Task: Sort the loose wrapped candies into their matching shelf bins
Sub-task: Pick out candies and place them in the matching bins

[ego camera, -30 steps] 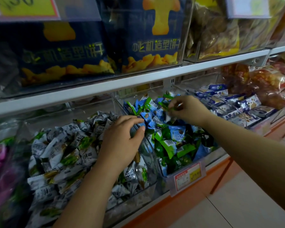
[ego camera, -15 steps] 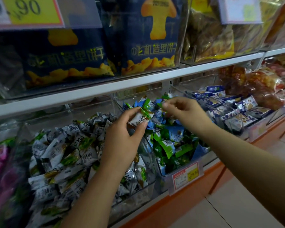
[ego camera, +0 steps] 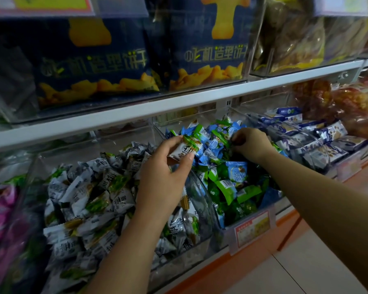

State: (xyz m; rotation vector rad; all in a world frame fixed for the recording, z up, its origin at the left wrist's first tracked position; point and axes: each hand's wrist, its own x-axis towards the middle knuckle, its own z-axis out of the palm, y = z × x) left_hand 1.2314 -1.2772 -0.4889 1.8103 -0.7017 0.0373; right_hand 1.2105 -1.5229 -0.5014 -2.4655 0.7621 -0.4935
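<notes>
My left hand (ego camera: 164, 172) pinches a white-and-green wrapped candy (ego camera: 184, 147) between thumb and fingers, held over the clear divider between two bins. Below it the left bin (ego camera: 179, 257) is heaped with white-and-green candies (ego camera: 89, 200) of the same look. The middle bin (ego camera: 263, 211) holds blue and green wrapped candies (ego camera: 225, 177). My right hand (ego camera: 250, 145) reaches into the back of that pile with fingers curled down among the wrappers; what they grip is hidden.
A white shelf rail (ego camera: 179, 105) runs just above the bins, with dark blue snack bags (ego camera: 94, 64) overhead. A bin of navy-and-white packets (ego camera: 319, 136) sits to the right, pink candies (ego camera: 0, 209) at far left. A price tag (ego camera: 252, 229) fronts the middle bin.
My left hand has picked a white-and-green candy out of the blue-green pile and holds it raised. My right hand shifted slightly right and dug down into the pile.
</notes>
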